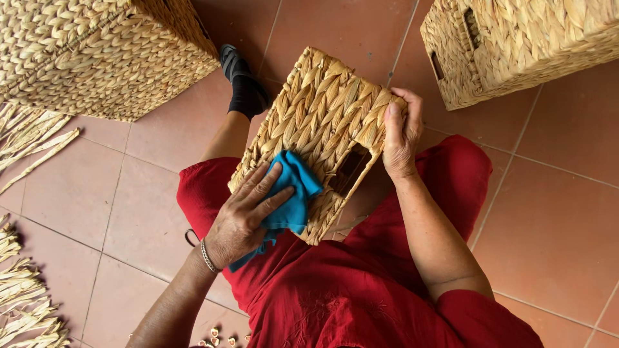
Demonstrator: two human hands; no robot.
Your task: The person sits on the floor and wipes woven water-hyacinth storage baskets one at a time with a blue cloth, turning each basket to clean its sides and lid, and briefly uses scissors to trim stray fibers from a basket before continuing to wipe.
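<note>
Your left hand lies flat, fingers spread, pressing a blue cloth against the side of a small woven basket that rests tilted on your lap over the red garment. Your right hand grips the basket's upper right corner, thumb on the weave, just above a rectangular handle slot. Larger woven baskets stand on the tiled floor at upper left and upper right; loose dried strips lie far left.
</note>
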